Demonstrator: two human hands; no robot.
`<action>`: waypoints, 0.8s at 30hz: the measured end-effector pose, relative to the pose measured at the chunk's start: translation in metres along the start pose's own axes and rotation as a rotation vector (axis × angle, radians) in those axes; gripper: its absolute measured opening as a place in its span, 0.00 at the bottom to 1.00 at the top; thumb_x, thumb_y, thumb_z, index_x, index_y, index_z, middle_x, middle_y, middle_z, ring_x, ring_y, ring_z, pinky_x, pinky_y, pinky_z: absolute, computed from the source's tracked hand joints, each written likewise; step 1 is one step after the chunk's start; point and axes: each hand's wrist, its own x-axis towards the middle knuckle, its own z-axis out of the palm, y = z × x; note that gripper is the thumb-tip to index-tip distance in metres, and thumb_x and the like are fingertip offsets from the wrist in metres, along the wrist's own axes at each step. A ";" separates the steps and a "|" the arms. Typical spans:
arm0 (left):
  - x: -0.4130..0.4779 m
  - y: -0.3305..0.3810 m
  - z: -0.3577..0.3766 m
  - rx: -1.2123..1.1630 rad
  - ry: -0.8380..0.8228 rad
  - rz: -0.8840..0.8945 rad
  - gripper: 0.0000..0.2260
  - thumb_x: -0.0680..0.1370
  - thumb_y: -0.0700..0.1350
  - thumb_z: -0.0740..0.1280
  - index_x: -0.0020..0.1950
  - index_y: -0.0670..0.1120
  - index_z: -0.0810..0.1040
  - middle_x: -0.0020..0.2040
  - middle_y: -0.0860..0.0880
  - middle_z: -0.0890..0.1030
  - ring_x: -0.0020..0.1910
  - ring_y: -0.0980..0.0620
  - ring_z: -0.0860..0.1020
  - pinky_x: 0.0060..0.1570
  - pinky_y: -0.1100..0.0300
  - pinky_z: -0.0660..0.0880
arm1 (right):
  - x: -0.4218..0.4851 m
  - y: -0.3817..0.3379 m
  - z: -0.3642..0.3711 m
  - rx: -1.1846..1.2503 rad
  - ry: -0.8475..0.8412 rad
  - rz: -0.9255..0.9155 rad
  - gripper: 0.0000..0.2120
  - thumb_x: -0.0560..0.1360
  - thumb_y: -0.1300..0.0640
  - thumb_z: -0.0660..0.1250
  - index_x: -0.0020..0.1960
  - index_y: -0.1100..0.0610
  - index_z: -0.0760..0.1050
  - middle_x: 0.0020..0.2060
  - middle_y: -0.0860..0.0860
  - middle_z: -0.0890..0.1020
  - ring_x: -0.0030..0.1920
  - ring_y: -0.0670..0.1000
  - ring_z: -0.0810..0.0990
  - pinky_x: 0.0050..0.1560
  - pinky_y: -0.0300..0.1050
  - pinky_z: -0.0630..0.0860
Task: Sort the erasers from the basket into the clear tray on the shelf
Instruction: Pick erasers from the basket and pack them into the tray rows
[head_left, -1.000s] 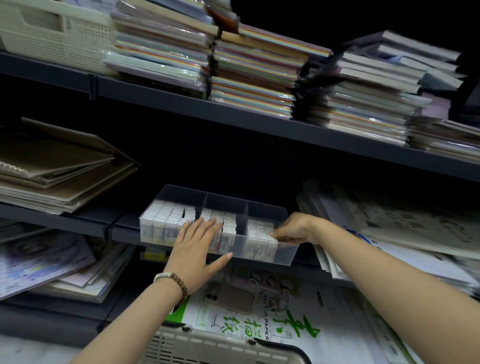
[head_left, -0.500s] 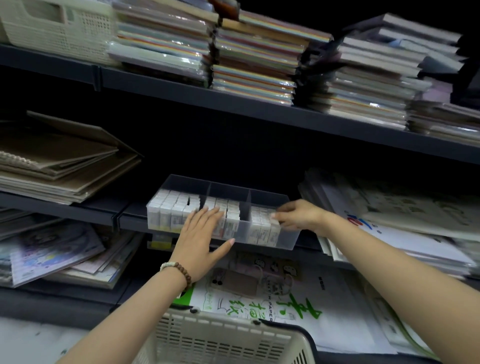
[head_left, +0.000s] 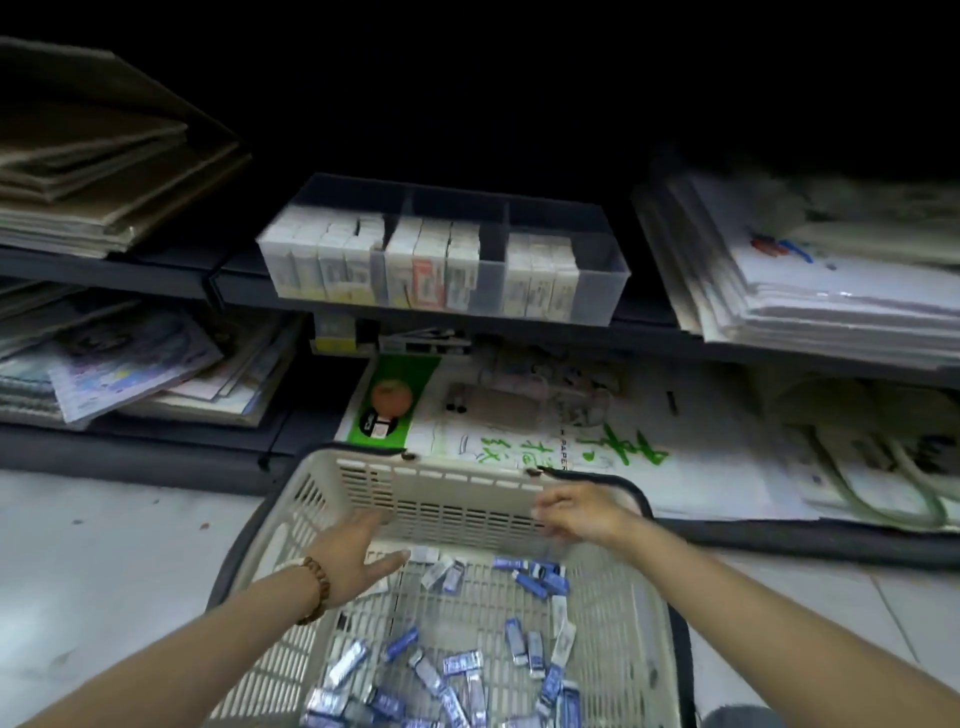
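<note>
Brown folders (head_left: 104, 171), white paper stacks (head_left: 810, 275), green-lettered bag (head_left: 597, 452)

Dim; shelf recess above the clear tray (head_left: 598, 295) goes black. Pale floor (head_left: 104, 545) catches most light. Motion blur smears right hand (head_left: 582, 512), paper stacks (head_left: 831, 270); edges bow outward

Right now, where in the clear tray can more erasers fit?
In the clear plastic tray, the right compartment has a bare gap between its white erasers and the right wall. The left and middle front rows are packed.

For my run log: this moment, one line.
left hand: open over basket | right hand: blurred, over basket | erasers: in basket | clear tray: partly filled
</note>
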 end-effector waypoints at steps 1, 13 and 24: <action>0.002 -0.008 0.016 -0.025 -0.043 -0.042 0.28 0.78 0.60 0.57 0.74 0.50 0.58 0.74 0.50 0.63 0.71 0.51 0.63 0.68 0.58 0.63 | 0.009 0.020 0.010 0.029 -0.003 0.057 0.13 0.76 0.61 0.66 0.60 0.63 0.76 0.47 0.54 0.81 0.43 0.49 0.81 0.41 0.36 0.78; 0.046 -0.074 0.116 -0.317 -0.095 -0.299 0.11 0.81 0.44 0.57 0.57 0.40 0.74 0.57 0.39 0.76 0.57 0.41 0.75 0.55 0.52 0.73 | 0.093 0.088 0.125 -0.439 -0.125 -0.135 0.22 0.77 0.56 0.65 0.69 0.55 0.68 0.69 0.51 0.68 0.67 0.52 0.69 0.64 0.39 0.65; 0.066 -0.084 0.151 -0.273 0.085 -0.420 0.09 0.73 0.49 0.69 0.48 0.47 0.73 0.48 0.46 0.77 0.47 0.45 0.77 0.49 0.52 0.77 | 0.145 0.095 0.166 -0.440 0.110 -0.134 0.16 0.72 0.55 0.72 0.59 0.50 0.77 0.58 0.51 0.76 0.61 0.52 0.72 0.55 0.41 0.69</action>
